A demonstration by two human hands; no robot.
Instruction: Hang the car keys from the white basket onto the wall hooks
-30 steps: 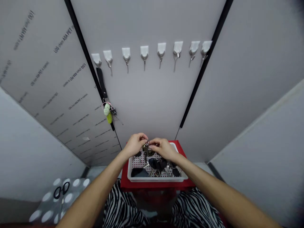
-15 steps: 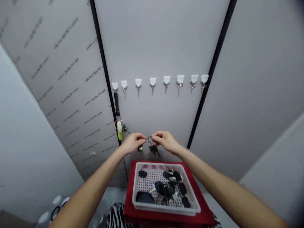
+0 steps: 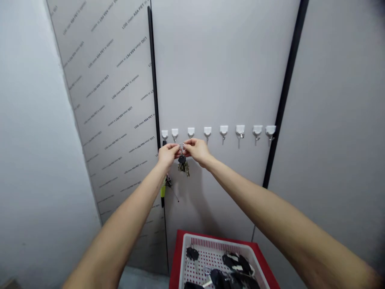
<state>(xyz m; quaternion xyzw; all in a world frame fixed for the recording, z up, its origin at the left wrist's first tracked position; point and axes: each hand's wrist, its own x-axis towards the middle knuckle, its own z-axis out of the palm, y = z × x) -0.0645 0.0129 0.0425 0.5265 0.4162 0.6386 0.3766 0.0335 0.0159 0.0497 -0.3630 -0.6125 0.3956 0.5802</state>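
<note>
Between my two hands hangs a bunch of keys (image 3: 183, 165) on a metal ring, with one black-headed key and several brassy ones. My left hand (image 3: 169, 153) pinches the ring from the left, and my right hand (image 3: 197, 151) pinches it from the right. Both are raised close to the wall, just below the second hook (image 3: 175, 133) from the left; whether the ring touches that hook I cannot tell. Partly behind my left hand and forearm, another key set with a yellow-green fob (image 3: 163, 189) hangs under the leftmost hook (image 3: 164, 135).
Several white hooks run in a row to the right, such as this one (image 3: 224, 131). Below, a white perforated basket (image 3: 207, 240) holds several black-headed keys (image 3: 192, 253) on a red surface (image 3: 177, 257). Black vertical strips (image 3: 284, 92) edge the wall panel.
Both my hands have moved up and to the left with the keys, from below the hooks to just under the second one. The view has tilted upward, so the basket sits lower.
</note>
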